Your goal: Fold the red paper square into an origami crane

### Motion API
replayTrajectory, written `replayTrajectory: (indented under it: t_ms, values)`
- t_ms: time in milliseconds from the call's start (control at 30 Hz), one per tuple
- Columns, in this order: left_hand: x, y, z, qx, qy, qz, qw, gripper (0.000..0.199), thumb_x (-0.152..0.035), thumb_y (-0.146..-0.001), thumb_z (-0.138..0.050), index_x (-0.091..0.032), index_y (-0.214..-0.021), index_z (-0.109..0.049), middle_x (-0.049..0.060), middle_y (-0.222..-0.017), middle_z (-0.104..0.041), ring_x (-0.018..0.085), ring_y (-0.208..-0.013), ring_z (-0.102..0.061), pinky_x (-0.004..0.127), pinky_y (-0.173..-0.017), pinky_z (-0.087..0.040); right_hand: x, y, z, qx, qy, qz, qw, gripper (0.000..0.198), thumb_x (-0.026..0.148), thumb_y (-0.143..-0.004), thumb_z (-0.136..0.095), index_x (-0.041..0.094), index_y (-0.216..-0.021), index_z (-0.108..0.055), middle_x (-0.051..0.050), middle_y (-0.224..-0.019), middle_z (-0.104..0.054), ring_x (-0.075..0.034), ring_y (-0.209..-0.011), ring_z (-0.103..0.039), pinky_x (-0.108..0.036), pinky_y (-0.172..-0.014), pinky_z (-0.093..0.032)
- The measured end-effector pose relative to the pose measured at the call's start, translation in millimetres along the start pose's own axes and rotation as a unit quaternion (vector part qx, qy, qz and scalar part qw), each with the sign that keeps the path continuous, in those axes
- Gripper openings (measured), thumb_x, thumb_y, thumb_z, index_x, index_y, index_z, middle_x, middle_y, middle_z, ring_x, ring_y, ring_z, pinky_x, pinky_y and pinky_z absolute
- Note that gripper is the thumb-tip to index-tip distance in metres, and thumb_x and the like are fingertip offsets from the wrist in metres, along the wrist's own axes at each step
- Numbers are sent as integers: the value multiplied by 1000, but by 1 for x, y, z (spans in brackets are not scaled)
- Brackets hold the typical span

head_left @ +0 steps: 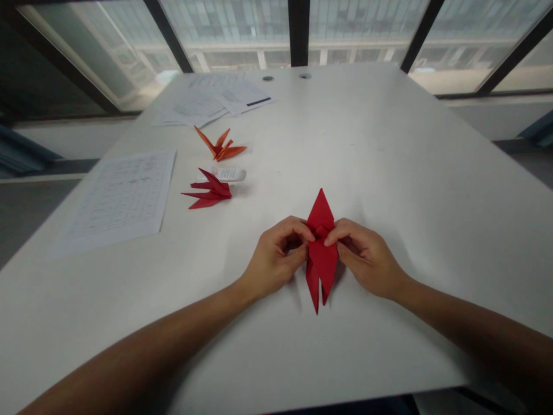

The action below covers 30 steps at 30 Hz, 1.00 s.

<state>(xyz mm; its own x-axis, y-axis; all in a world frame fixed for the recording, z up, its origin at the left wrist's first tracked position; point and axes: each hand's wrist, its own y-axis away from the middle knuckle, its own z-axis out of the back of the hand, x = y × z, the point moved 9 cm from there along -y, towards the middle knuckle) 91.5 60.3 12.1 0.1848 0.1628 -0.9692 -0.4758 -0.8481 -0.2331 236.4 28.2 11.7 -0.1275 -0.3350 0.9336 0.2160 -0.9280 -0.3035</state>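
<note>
A folded piece of red origami paper [322, 259] is held upright-pointed between my hands, its single tip facing away and two split points facing me. My left hand [280, 253] pinches its left edge near the middle, thumb below and index finger on top. On the opposite edge my right hand [367, 256] grips in the same way, its index fingertip pressing the upper surface. Farther left lie a dark red folded paper figure [211, 193] and, beyond it, an orange paper crane [221, 147].
A white remote control [231, 174] lies partly behind the dark red figure. Printed sheets rest at the left [125, 196] and far left [194, 101] of the white table [410, 173]. Windows with dark frames [299, 34] border the far edge.
</note>
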Motion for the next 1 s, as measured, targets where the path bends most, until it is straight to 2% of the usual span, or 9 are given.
replayTrajectory:
  t_ms: [100,167,267,433,700,833,1000]
  values:
    - [5,1,0,-5,-10,35,999,7,-20,-92,-72,-18,-93,-65,1,-89,-63,12,-78,-61,24,-70,-49,-9,1,0,-20,-39,-61,997,8,26,-100,-63,28,-107,-66,-2,-103,-68,-17,-89,-67,-31,-77,-53]
    - [8,2,1,-9,-23,63,998,11,-25,-94,-72,-18,-97,-63,0,-83,-63,11,-76,-61,23,-67,-47,-13,2,-1,-31,-69,-98,992,16,29,-98,-67,28,-114,-65,-2,-102,-70,-17,-88,-68,-32,-77,-56]
    - [10,2,2,-10,-34,80,996,15,-30,-96,-69,-18,-100,-62,0,-82,-64,12,-76,-61,23,-67,-47,-15,2,-4,-33,-112,-125,985,16,31,-98,-67,27,-114,-64,-2,-99,-73,-17,-87,-71,-32,-76,-59]
    - [10,-1,2,-9,-24,75,997,13,-29,-98,-68,-18,-99,-60,1,-89,-66,10,-78,-62,22,-70,-50,-15,0,-4,-41,-131,-132,982,15,30,-99,-66,27,-113,-62,0,-94,-75,-15,-81,-72,-27,-72,-59]
    - [10,-2,-2,-7,17,90,996,19,-26,-96,-69,-20,-108,-56,-4,-82,-64,8,-67,-60,17,-60,-49,-20,0,-3,-56,-153,-153,975,21,34,-100,-65,30,-120,-58,1,-93,-75,-13,-77,-72,-27,-72,-60]
    - [9,-3,3,-28,6,87,996,20,-26,-97,-68,-20,-111,-55,-2,-85,-68,8,-70,-62,17,-62,-51,-20,0,-3,-58,-163,-152,973,27,34,-97,-68,31,-122,-59,2,-90,-73,-14,-79,-71,-28,-73,-59]
    - [11,-4,9,-55,5,81,995,21,-26,-97,-69,-21,-112,-55,-1,-92,-69,9,-74,-66,19,-65,-54,-20,0,-6,-32,-171,-146,974,39,33,-94,-73,31,-129,-56,0,-99,-71,-15,-84,-69,-30,-77,-58]
